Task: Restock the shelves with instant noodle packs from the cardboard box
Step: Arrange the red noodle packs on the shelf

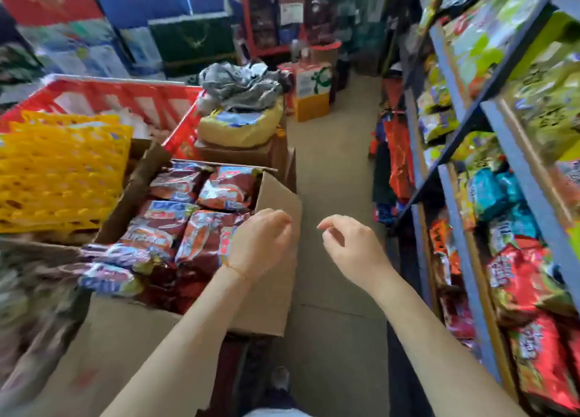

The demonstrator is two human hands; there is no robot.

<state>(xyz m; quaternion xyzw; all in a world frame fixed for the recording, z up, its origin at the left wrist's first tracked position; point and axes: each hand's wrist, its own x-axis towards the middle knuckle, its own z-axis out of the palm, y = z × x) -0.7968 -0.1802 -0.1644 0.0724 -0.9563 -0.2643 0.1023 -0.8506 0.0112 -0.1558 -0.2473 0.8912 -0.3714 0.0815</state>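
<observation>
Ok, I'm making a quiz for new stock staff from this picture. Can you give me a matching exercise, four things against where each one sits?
Things:
1. cardboard box
2. yellow trays
3. blue shelves
4. right hand

Places:
A. along the right side of the aisle
B. over the bare floor, holding nothing
C. left of the aisle, open, with noodle packs inside
D. stacked at far left, beside the red crate

Pairs: 1-C, 2-D, 3-A, 4-B
</observation>
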